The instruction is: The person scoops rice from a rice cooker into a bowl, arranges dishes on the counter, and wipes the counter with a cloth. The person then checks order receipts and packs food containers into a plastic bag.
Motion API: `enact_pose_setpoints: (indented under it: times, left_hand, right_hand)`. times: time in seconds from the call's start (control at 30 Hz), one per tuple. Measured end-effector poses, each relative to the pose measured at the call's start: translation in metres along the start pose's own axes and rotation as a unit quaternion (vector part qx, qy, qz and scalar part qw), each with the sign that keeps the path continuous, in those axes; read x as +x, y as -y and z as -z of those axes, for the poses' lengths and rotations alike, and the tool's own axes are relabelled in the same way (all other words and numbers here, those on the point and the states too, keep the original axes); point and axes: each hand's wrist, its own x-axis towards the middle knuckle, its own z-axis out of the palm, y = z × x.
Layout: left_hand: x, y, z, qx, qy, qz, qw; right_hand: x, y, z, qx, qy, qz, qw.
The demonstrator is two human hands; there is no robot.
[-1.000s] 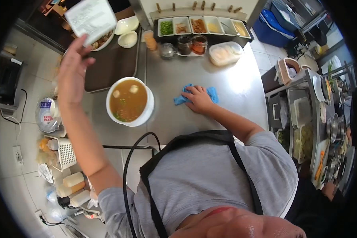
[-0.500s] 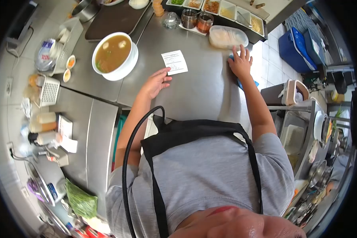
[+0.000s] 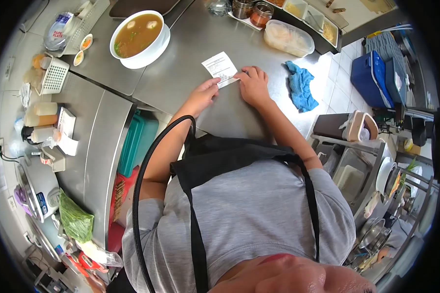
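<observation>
The left hand [image 3: 202,98] seems to pinch the paper slip [image 3: 220,65] at its near edge; the right hand [image 3: 254,88] touches its right side, grip unclear. Soup bowl [image 3: 151,48] far left, blue cloth [image 3: 302,89] right.

Slip [image 3: 220,65]: smooth matt paper. Counter [image 3: 188,53]: glossy metal. Rag [image 3: 301,87]: rough cloth. Tub [image 3: 289,39]: smooth plastic.

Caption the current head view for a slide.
Left hand and right hand hold a printed paper slip over a metal counter, between a white soup bowl and a crumpled blue cloth.
</observation>
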Motion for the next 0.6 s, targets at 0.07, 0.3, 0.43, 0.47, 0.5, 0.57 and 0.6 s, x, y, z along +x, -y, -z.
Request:
enact_pose_setpoints:
  times: [0.07, 0.3, 0.43, 0.47, 0.5, 0.57, 0.6]
  left_hand:
    - [0.024, 0.019, 0.008, 0.199, -0.097, -0.190, 0.956]
    - [0.029, 0.017, 0.005, 0.483, -0.267, -0.299, 0.779]
    - [0.028, 0.016, 0.005, 0.486, -0.272, -0.315, 0.768]
    - [0.028, 0.016, 0.005, 0.486, -0.272, -0.317, 0.767]
    - [0.028, 0.016, 0.005, 0.487, -0.272, -0.318, 0.766]
    - [0.029, 0.016, 0.005, 0.491, -0.271, -0.315, 0.766]
    - [0.029, 0.016, 0.005, 0.493, -0.270, -0.313, 0.765]
  right_hand:
    - [0.000, -0.002, 0.000, 0.003, 0.000, 0.005, 1.000]
    - [0.008, -0.001, 0.001, 0.007, -0.004, -0.002, 1.000]
    - [0.017, 0.009, -0.002, 0.019, -0.015, -0.008, 1.000]
    - [0.021, 0.012, -0.004, 0.023, -0.010, -0.005, 1.000]
    - [0.025, 0.015, -0.006, 0.027, -0.005, -0.002, 1.000]
    - [0.030, 0.021, -0.011, 0.035, 0.004, 0.006, 0.999]
    - [0.032, 0.023, -0.014, 0.039, 0.009, 0.012, 0.999]
